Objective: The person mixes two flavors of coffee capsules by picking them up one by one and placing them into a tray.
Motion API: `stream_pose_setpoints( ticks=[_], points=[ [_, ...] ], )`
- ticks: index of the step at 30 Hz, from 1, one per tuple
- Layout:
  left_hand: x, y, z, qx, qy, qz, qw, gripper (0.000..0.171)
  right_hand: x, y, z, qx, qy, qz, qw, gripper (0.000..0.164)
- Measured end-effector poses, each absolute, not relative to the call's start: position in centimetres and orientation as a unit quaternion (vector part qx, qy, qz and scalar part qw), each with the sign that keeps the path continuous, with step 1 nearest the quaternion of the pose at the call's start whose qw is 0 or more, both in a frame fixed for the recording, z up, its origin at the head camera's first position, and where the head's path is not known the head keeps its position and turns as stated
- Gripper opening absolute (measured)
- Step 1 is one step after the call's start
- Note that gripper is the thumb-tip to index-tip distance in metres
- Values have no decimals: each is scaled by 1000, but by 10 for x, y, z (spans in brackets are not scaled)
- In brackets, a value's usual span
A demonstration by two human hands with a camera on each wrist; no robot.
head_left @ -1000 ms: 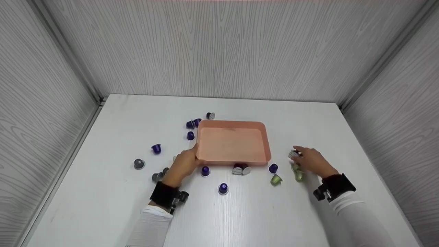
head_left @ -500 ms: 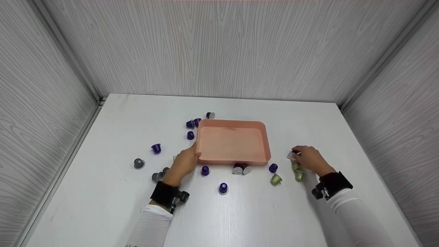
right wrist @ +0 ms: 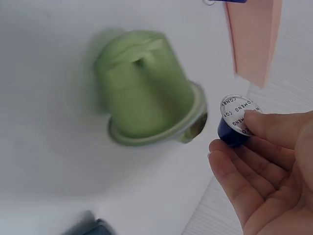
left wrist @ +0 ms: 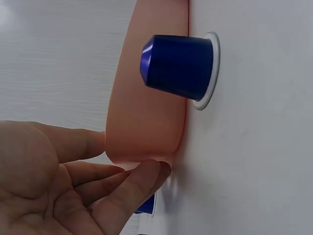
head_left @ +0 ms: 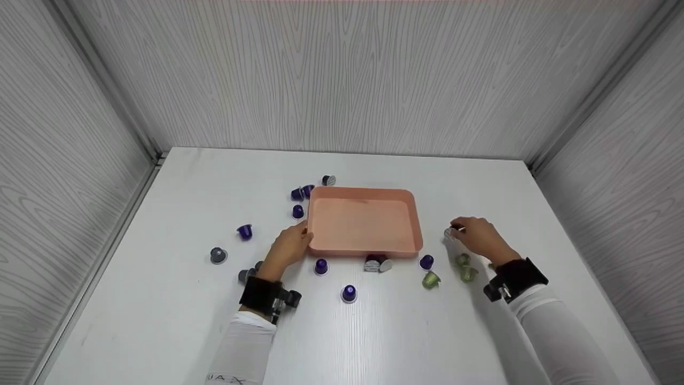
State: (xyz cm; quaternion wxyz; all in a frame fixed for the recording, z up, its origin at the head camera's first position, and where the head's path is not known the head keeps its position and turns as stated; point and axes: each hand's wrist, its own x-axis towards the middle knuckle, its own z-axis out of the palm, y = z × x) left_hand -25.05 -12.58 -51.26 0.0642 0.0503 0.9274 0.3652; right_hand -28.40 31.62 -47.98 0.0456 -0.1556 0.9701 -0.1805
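Pale wood-grain panels (head_left: 342, 75) are enclosing a white tabletop (head_left: 385, 342) on three sides. Item: one salmon-pink tray (head_left: 363, 224), sitting mid-table. Item: left hand (head_left: 291, 245), which I am watching pinch the tray's left wall near the closer corner between thumb and fingers, presumably steadying it. Item: right hand (head_left: 477, 235), working well apart from the tray on its right side, thumb and fingertips pinching one foil-lidded blue capsule (right wrist: 232, 126); the thumb is pressing on the foil, a hold I am judging apt for a small tapering cup. Item: green capsules (head_left: 430, 279), lying on the near side of that hand. Item: purple capsules (head_left: 349, 293), scattering loosely around the tray. Item: grey capsules (head_left: 218, 255), resting to the left. Item: two foil-lidded capsules (head_left: 372, 264), lying along the tray's near wall; whether they are touching it, I cannot tell. Obscured: the left arm is partly covering some grey pieces, the right wrist is hiding most of a green one, the nearest green capsule is blurring in the right wrist view, and a dark object (right wrist: 90, 226) is running off its lower edge, unidentifiable.
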Motion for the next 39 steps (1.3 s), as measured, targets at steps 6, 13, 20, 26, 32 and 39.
stream_pose_setpoints(
  ticks=[6,13,20,26,32,39],
  points=[
    [-257,-123,-513,59,936,343,54,42,-289,304,-474,-165,967,-191,38,32],
    [-256,-126,-511,59,936,343,48,43,-298,286,-463,-171,963,-207,29,31],
    [-254,-125,-513,50,937,344,44,43,-304,267,-456,-175,960,-217,21,30],
    [-252,-125,-514,51,935,348,35,42,-311,249,-452,-188,959,-212,12,30],
    [-251,-124,-515,48,933,356,38,43,-317,233,-447,-191,959,-209,14,29],
    [-251,-123,-514,39,932,357,49,48,-324,219,-447,-183,957,-221,35,33]
  ],
)
